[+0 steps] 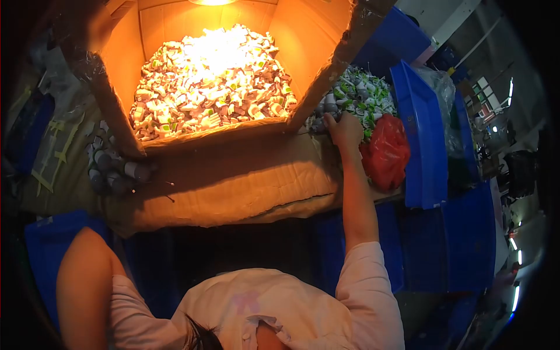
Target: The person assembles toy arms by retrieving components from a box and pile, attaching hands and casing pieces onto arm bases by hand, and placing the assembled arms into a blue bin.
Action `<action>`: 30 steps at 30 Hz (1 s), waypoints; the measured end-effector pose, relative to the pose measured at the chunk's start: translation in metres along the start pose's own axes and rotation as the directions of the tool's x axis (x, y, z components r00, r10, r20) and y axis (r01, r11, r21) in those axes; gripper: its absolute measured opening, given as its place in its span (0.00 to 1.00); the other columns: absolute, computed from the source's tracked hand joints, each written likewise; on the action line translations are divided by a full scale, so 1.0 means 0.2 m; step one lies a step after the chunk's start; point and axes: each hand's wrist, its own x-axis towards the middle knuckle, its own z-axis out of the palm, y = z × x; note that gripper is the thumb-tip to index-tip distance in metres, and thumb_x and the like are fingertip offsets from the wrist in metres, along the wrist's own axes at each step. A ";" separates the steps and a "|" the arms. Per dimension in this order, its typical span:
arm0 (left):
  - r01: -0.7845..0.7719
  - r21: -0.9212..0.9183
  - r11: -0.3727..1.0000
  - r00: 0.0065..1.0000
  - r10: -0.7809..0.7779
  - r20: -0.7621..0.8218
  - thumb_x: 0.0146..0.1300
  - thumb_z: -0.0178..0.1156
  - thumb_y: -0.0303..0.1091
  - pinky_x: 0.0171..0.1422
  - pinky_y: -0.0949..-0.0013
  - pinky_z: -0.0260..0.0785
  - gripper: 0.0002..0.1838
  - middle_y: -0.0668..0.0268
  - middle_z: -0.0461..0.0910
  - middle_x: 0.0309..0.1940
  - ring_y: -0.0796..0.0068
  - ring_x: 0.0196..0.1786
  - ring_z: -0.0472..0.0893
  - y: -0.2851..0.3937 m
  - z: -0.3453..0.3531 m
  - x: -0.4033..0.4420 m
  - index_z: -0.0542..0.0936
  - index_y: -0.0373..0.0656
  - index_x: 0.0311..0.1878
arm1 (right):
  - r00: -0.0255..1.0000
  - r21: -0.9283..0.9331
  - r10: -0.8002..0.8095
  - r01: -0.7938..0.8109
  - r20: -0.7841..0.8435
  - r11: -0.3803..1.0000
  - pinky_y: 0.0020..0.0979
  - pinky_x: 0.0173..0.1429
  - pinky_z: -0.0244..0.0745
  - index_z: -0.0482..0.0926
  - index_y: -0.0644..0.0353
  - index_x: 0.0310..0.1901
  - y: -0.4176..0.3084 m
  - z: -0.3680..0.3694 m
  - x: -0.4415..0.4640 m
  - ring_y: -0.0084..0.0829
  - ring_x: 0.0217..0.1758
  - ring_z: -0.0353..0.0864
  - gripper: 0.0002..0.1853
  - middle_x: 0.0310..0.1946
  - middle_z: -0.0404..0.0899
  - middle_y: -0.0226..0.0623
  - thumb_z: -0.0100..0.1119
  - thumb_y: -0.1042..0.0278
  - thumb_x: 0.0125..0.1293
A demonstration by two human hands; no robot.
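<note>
My right hand reaches forward to the right side of a cardboard box. Its fingers are closed at the edge of a group of small grey rounded parts; what they grip, if anything, is hidden. Beside that hand lies a heap of small white and green parts, with a crumpled red plastic bag in front of it. My left arm is bent at the elbow on the left, and its hand is out of view.
A bright lamp lights a large heap of small white, grey and green pieces inside the box. More grey-and-white parts lie left on the cardboard-covered bench. Blue bins stand at the right.
</note>
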 end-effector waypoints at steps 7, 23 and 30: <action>-0.102 -0.075 0.992 0.995 0.100 -0.021 0.62 0.50 0.49 0.64 0.66 0.53 0.19 0.80 0.72 0.55 0.81 0.57 0.68 0.08 0.00 0.06 0.73 0.59 0.55 | 0.985 0.544 0.073 0.026 -0.158 0.839 0.30 0.35 0.71 0.78 0.66 0.29 0.01 0.01 0.01 0.30 0.28 0.77 0.14 0.24 0.78 0.39 0.60 0.59 0.54; 0.980 0.173 -0.103 -0.118 -0.990 0.080 0.67 0.49 0.33 0.36 0.80 0.65 0.24 0.63 0.73 0.43 0.82 0.34 0.71 -0.04 -0.10 -1.22 0.60 0.39 0.64 | 0.742 0.968 -0.626 -0.131 0.239 0.214 0.24 0.47 0.70 0.71 0.66 0.49 -0.39 -0.60 -0.67 0.24 0.43 0.76 0.16 0.37 0.77 0.35 0.48 0.68 0.61; 0.972 0.196 -0.133 -0.140 -0.990 0.021 0.69 0.45 0.32 0.34 0.80 0.64 0.18 0.63 0.76 0.42 0.83 0.32 0.72 -0.02 -0.22 -1.17 0.67 0.38 0.59 | 0.633 0.946 -0.704 -0.211 0.323 0.245 0.23 0.40 0.73 0.68 0.64 0.49 -0.45 -0.61 -0.71 0.23 0.36 0.77 0.14 0.35 0.76 0.36 0.47 0.67 0.66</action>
